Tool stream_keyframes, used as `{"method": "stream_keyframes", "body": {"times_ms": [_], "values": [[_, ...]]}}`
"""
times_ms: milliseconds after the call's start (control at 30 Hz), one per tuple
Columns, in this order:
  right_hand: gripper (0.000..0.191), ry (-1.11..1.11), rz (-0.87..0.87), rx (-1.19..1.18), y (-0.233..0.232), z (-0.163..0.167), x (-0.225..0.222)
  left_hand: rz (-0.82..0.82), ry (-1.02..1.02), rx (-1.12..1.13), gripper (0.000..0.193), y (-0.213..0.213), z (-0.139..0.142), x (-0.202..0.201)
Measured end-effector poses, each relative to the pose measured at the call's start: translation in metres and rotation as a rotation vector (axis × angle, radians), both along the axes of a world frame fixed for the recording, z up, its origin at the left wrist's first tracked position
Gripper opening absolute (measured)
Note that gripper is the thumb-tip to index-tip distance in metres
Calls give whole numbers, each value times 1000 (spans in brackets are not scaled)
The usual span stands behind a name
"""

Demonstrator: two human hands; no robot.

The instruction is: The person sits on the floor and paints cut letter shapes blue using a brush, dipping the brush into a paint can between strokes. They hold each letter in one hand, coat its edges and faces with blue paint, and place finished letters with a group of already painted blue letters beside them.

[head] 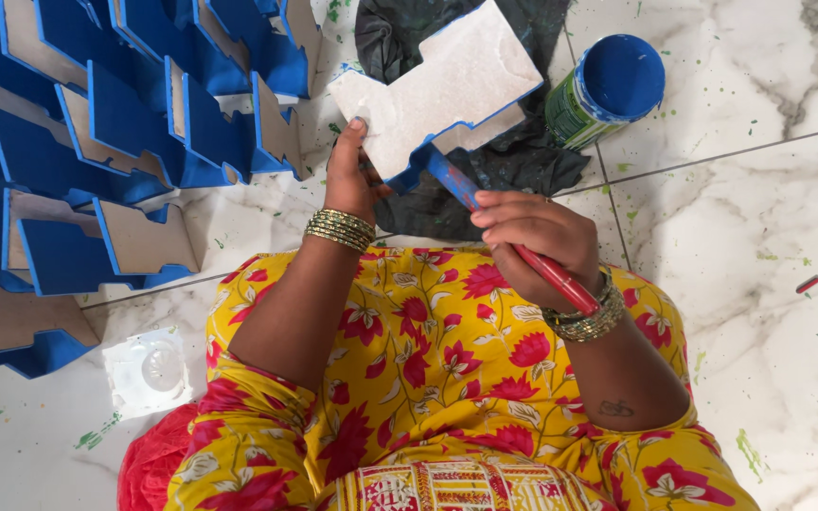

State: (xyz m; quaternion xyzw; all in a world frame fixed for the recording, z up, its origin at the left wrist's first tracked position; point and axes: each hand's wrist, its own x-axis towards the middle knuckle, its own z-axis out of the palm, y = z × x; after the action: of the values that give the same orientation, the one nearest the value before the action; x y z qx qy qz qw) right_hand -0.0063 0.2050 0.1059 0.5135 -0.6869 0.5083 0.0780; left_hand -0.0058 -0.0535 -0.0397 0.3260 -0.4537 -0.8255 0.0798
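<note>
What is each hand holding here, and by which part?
Left hand grips the cut-out board at its lower left edge. Right hand holds the red-handled brush mid-handle.

The floor [759, 218] was shiny white marble with grey swirls and thin dark lines between its big tiles. Little green paint spots dotted it. Bright, soft light lay all over that floor.

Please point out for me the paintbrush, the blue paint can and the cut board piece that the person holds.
paintbrush [549, 273]: head view, on the red handle below the right hand.
blue paint can [622, 78]: head view, on the blue surface at its open top.
cut board piece [447, 85]: head view, on its bare pale face.
</note>
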Motion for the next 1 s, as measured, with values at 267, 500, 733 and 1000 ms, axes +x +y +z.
{"method": "stream_keyframes", "body": {"times_ms": [267, 500, 733, 1000], "values": [[13, -79, -29, -61, 20, 17, 13, 75, 48, 100, 78, -18, 10, -1], [16, 31, 6, -162, -7, -7, 3, -34, -52, 43, 80, -1, 3, 0], [15, -21, 8, -29, 1, 4, 8, -3, -35, 81, 87, -10, 2, -1], [16, 16, -17, -71, 22, 21, 20, -46, 46, 140, 91, -11, 10, 1]]}}
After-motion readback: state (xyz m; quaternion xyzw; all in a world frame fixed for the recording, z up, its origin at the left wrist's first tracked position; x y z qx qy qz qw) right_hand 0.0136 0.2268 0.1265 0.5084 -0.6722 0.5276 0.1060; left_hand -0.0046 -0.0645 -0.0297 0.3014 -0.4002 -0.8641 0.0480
